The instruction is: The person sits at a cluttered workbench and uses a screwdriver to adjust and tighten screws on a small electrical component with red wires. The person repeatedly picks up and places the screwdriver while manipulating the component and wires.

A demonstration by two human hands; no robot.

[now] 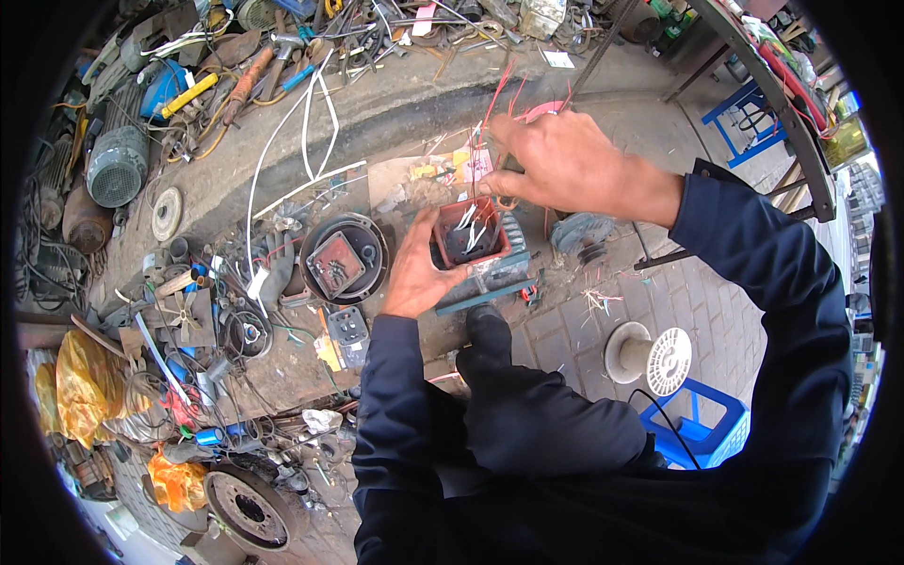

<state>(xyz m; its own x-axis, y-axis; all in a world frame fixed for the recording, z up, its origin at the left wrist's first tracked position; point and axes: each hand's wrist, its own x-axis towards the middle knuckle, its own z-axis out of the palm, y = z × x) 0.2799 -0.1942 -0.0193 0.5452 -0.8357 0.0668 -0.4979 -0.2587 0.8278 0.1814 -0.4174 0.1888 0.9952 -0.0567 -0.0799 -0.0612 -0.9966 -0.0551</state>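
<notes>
A square terminal box with a reddish rim (499, 226) sits on a grey-green finned motor body (513, 266) in the middle. Several white-sleeved wire ends (471, 229) stick up inside it. My left hand (419, 270) grips the box's left side, thumb along the near edge and fingers at the far corner. Above and to the right of the box, my right hand (570, 162) is closed with its fingertips together on thin red wires (476, 179), which run down to the box. More red wire ends (499, 89) rise past the fingers. My right palm is hidden.
Left of the motor lies a round housing (384, 259) with a reddish square part (336, 266) in it, beside a grey cover (347, 326). Tools and motors crowd the left and back. A white spool (669, 361) and blue stool (720, 428) stand at right, below a metal frame (800, 141).
</notes>
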